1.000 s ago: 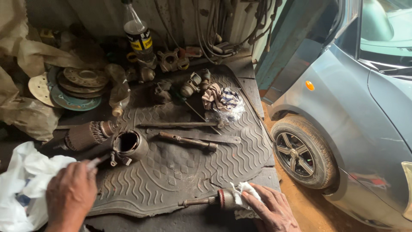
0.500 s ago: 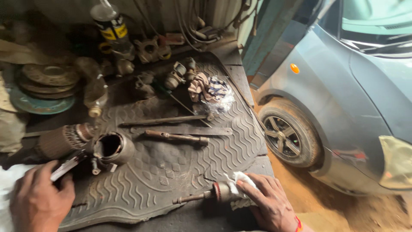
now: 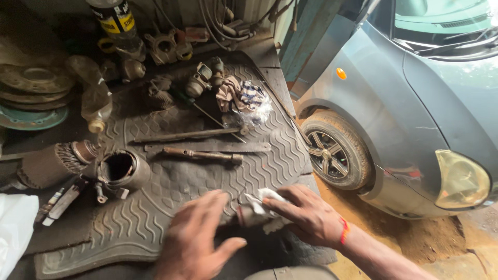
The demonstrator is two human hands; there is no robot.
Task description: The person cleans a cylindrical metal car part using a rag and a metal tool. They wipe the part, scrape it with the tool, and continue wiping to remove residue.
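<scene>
On the near edge of the grey ribbed rubber car mat (image 3: 207, 176), my right hand (image 3: 306, 218) was closed around a crumpled white rag (image 3: 262, 205) wrapped over a small dark metal part (image 3: 241, 215), whose end showed just left of the cloth. My left hand (image 3: 199, 241) hovered beside it, blurred, fingers loosely spread and gripping nothing, its fingertips close to the part. A red thread bracelet (image 3: 343, 232) circled my right wrist.

Farther up the mat lay a long rusty metal rod (image 3: 202, 154), a flat dark steel bar (image 3: 207, 147) just behind it and a thinner rod (image 3: 187, 135) beyond that. A striped cloth bundled in clear plastic (image 3: 244, 101) sat near the mat's far right corner. At the left edge, a rusty open-ended metal cylinder (image 3: 122, 168) lay on its side next to a grimy splined shaft housing (image 3: 52, 163). A dusty plastic bottle (image 3: 96, 101) lay tipped over nearby, and worn brake discs (image 3: 33, 91) were stacked at far left. Greasy cast metal parts (image 3: 166, 46) crowded the back of the surface, beside a dark bottle with a yellow label (image 3: 114, 18).

To the right, well apart from my hands, a grey-blue hatchback (image 3: 415, 103) stood on sandy ground, its front alloy wheel (image 3: 329, 154) facing the mat.
</scene>
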